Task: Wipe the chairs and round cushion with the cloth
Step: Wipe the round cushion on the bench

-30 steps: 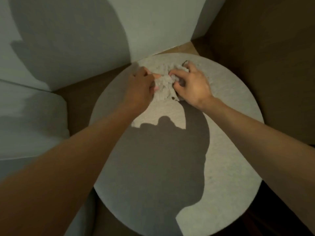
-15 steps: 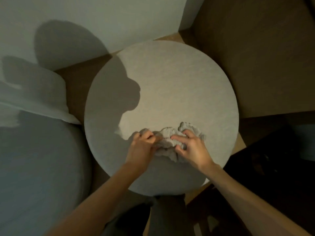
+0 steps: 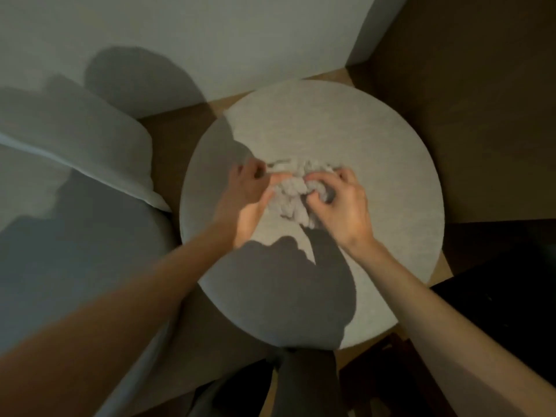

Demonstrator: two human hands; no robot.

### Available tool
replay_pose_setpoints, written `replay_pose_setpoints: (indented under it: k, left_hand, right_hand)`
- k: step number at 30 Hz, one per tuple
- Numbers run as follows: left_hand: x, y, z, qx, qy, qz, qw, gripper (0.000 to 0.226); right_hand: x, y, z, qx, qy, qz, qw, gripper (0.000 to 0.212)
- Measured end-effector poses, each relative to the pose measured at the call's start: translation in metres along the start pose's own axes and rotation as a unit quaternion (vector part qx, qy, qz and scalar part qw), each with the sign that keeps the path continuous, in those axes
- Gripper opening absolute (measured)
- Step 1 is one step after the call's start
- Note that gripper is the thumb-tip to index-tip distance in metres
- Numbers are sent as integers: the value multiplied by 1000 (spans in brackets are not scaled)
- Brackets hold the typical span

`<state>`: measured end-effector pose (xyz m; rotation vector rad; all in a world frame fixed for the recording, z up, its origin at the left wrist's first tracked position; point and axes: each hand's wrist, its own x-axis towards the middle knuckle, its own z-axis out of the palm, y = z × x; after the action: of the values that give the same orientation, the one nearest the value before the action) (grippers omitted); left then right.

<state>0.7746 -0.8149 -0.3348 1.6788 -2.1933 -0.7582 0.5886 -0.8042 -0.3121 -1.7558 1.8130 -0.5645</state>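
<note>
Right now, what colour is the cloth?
Light grey, much like the cushion under it; the head view shows the cloth.

Nothing readable from where I stand: no words, labels or numbers on the round cushion (image 3: 346, 121) or the cloth (image 3: 293, 188).

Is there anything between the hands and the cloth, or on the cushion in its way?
Nothing visible. The left hand and the right hand grip the cloth, which lies on the cushion; no other object shows on it.
</note>
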Motion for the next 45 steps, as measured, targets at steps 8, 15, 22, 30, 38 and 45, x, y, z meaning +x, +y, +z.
replay_pose_setpoints:
  k: [8, 15, 22, 30, 38, 45]
  left_hand:
    - [120, -58, -28, 77, 43, -52, 995, 37]
    - [87, -90, -15, 25, 40, -71, 996, 37]
    - [-23, -74, -9, -6, 38, -104, 994, 27]
    - [-131, -16, 33, -57, -17, -168, 984, 36]
    - [-156, 58, 79, -147, -87, -157, 973, 39]
    - [-141, 115, 120, -213, -190, -88, 954, 46]
  right_hand:
    - [151, -15, 48, -67, -61, 6, 996, 35]
    - [133, -16, 73, -116, -156, -39, 980, 44]
    - [60, -22, 78, -127, -249, -92, 956, 41]
    - [-42, 13, 49, -134, -325, -125, 928, 42]
    - [-112, 66, -1, -153, -301, -47, 940, 33]
    - [-158, 116, -42, -127, -150, 93, 976, 23]
